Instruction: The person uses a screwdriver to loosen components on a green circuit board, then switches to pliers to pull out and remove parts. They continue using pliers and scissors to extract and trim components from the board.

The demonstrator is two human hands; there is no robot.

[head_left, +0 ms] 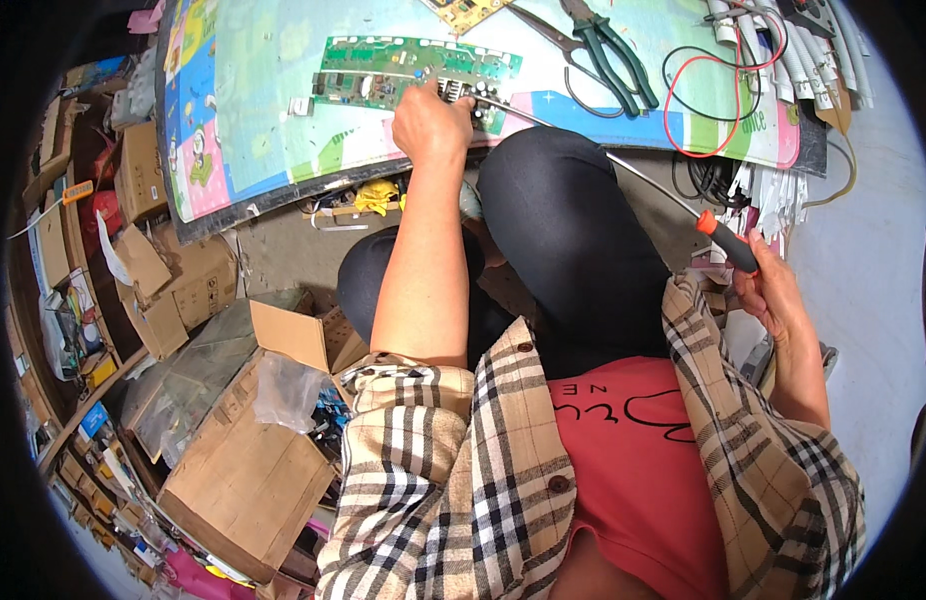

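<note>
My left hand is closed on the green circuit board, fingers at the parts near its middle. The board lies on the colourful mat and carries rows of small components. My right hand grips the red and black handle of a long screwdriver, out to the right of my knee. Its thin steel shaft runs up and left, partly hidden by the knee, and its tip reaches the board's components beside my left fingers. Whether the tip touches a part cannot be made out.
Green-handled pliers and dark scissors lie right of the board. Red and black test leads curl near bundled white strips. A yellowish board sits at the far edge. Open cardboard boxes crowd the left.
</note>
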